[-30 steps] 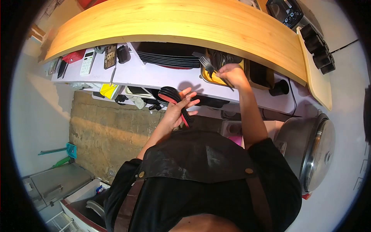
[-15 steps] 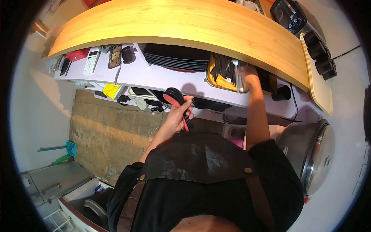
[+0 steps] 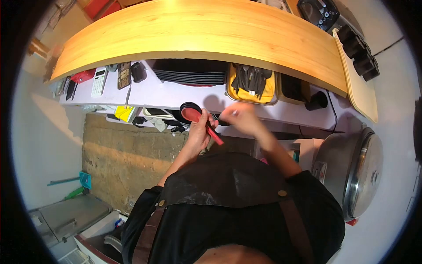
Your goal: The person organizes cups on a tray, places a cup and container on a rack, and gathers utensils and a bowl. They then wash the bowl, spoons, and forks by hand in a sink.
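My left hand (image 3: 201,132) is closed around the handles of a small stack of soup spoons (image 3: 190,113), red on top and black beneath. Just right of it, my right hand (image 3: 241,118) is smeared by motion, and whether it holds anything cannot be made out. Beyond both hands, a metal tray (image 3: 229,97) sits on the shelf under the wooden counter. Black utensils (image 3: 249,81) lie in it on a yellow cloth (image 3: 263,97).
A stack of black trays (image 3: 189,78) stands left of the metal tray, and a black cup (image 3: 317,101) lies to its right. The wooden counter (image 3: 198,31) overhangs the shelf. A large lidded metal pot (image 3: 338,171) is close on my right.
My right hand has moved from the metal tray back toward my left hand. The silvery utensil beside it no longer shows in the tray. The spoons have turned, showing more red.
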